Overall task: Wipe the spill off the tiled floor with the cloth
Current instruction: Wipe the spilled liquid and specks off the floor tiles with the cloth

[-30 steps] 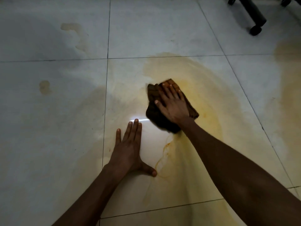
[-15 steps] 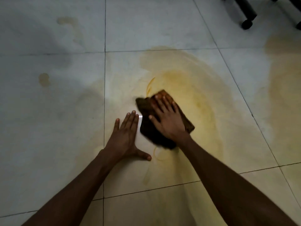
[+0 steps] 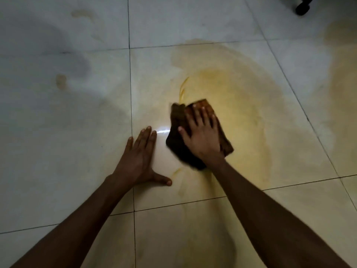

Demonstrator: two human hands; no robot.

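Observation:
A wide yellow spill (image 3: pixel 241 97) covers the middle tile of the pale tiled floor (image 3: pixel 77 132), reaching down past the near grout line. A dark brown folded cloth (image 3: pixel 176 136) lies on the spill's left part. My right hand (image 3: pixel 202 136) presses flat on top of the cloth, fingers spread and pointing away from me. My left hand (image 3: pixel 140 159) rests flat on the bare tile just left of the cloth, fingers apart, thumb out to the right, holding nothing.
A second yellowish patch (image 3: pixel 343 84) stains the floor at the right edge. Small dried spots (image 3: pixel 61 81) mark the left tiles. A black chair caster (image 3: pixel 302 6) stands at the top right corner. A bright light reflection (image 3: pixel 163 131) lies between my hands.
My right hand has drawn the cloth toward me across the spill, leaving a thin yellow streak above it. My left hand has stayed planted on the tile.

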